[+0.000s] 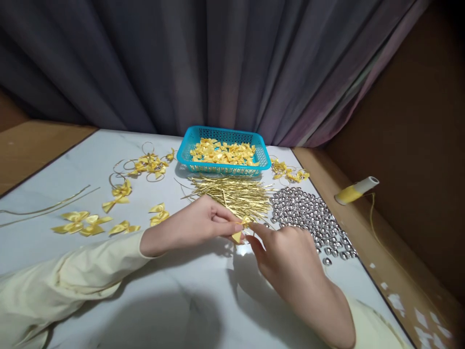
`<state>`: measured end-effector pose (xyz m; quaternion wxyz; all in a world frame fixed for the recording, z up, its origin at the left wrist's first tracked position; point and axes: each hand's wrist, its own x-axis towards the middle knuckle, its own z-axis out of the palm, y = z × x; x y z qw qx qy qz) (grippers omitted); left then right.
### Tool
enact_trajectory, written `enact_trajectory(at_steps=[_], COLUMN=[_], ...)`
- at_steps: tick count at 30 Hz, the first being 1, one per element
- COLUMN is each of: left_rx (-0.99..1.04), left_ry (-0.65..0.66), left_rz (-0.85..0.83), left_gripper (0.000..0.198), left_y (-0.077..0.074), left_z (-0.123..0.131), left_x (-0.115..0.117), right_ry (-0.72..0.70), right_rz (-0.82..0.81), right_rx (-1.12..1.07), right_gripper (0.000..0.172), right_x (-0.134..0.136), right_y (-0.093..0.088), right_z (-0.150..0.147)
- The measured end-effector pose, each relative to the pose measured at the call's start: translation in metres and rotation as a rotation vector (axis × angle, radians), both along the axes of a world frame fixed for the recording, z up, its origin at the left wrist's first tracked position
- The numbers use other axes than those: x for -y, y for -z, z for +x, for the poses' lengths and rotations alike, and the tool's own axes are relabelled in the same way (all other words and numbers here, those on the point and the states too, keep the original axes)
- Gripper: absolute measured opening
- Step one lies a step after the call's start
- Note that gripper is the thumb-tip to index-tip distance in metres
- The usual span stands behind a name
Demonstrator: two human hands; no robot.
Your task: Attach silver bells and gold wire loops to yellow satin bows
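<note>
A small yellow satin ribbon bow point(237, 237) is held up over the near side of the table. My left hand point(201, 225) is closed, pinching the bow from the left between thumb and fingers. From the right, my right hand point(288, 254) closes its index finger and thumb at the bow's middle and edge. Whether a wire or bell sits between the fingertips is too small to make out. Just beyond both hands lies a pile of gold twist ties point(232, 194). Round silver bells point(301, 211) are heaped past my right hand.
A blue plastic basket point(267, 157) of yellow bows stands at the back. Loose bows point(74, 220) and bows with wire loops point(148, 165) lie on the left. More finished-looking bows point(286, 170) lie right of the basket. A thread spool point(358, 189) stands beyond the table's right edge.
</note>
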<state>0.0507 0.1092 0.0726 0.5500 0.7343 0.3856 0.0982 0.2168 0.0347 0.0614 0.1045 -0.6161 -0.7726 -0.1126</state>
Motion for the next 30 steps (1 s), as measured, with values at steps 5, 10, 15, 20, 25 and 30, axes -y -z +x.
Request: enact_trajectory(at_steps=[5,10,15,20,25,30], left_rx=[0.0,0.054,0.06,0.082,0.124,0.157], left_ry=[-0.048,-0.072,-0.075,-0.083,-0.103,-0.088], left_rz=[-0.004,-0.07,-0.064,-0.099,-0.157,-0.163], left_gripper=[0.025,0.022,0.025,0.024,0.019,0.017], left_y=[-0.004,-0.009,-0.009,-0.009,-0.014,-0.015], left_z=[-0.001,0.0,-0.003,-0.005,-0.004,-0.004], left_x=[0.001,0.001,0.001,0.002,0.002,0.002], right_ry=[-0.041,-0.107,-0.113,-0.129,-0.174,-0.171], right_rz=[0.204,0.348,0.346,0.327,0.322,0.255], right_rx=[-0.021,-0.094,-0.108,-0.112,-0.124,-0.187], right_gripper=[0.003,0.018,0.019,0.022,0.021,0.023], right_x=[0.0,-0.005,-0.005,-0.005,-0.006,-0.011], right_y=[0.005,0.009,0.01,0.009,0.011,0.014], right_z=[-0.002,-0.005,-0.007,-0.005,-0.005,-0.003])
